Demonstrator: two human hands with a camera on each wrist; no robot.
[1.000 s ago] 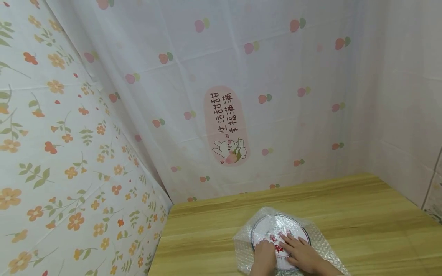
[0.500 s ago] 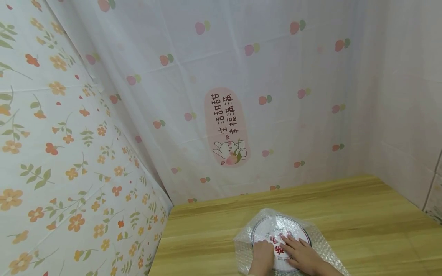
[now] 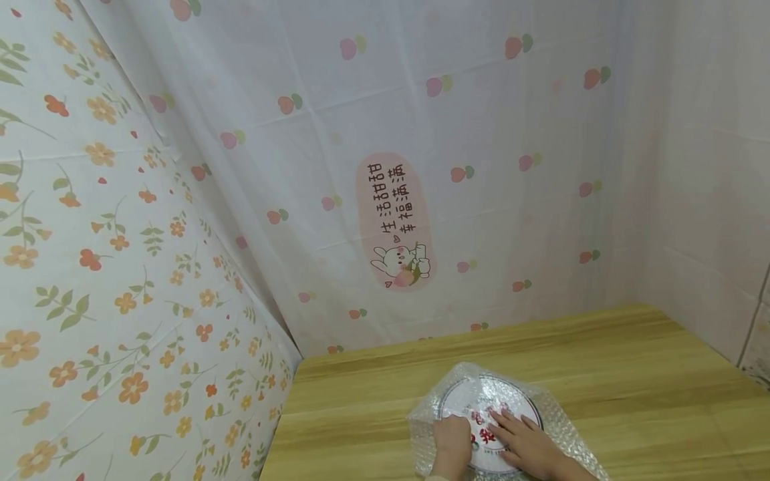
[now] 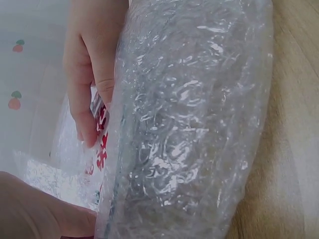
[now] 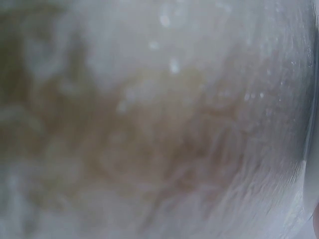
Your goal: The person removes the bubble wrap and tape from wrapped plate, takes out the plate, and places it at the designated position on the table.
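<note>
A round white disc-shaped package (image 3: 493, 401) with a dark ring and red characters lies on the table inside clear bubble wrap (image 3: 559, 407). My left hand (image 3: 452, 442) is curled at the wrap over the disc's left part, its fingertips hidden in the head view. My right hand (image 3: 529, 446) rests on the disc's right part with its fingers extended. In the left wrist view, the thick wrapped edge (image 4: 184, 114) fills the middle, the right hand (image 4: 97, 64) reaches over the top, and the left hand (image 4: 45, 211) touches the wrap. The right wrist view shows blurred bubble wrap (image 5: 164, 109) very close.
The wood-patterned table (image 3: 631, 374) extends around the package. A white curtain (image 3: 499, 220) with fruit prints and a rabbit picture hangs behind it. A flower-printed sheet (image 3: 138, 267) stands along the left side, and a pale wall covering (image 3: 716, 200) along the right.
My left hand has shifted slightly left across the disc and curled more, uncovering more red print. My right hand and the package stay nearly in place.
</note>
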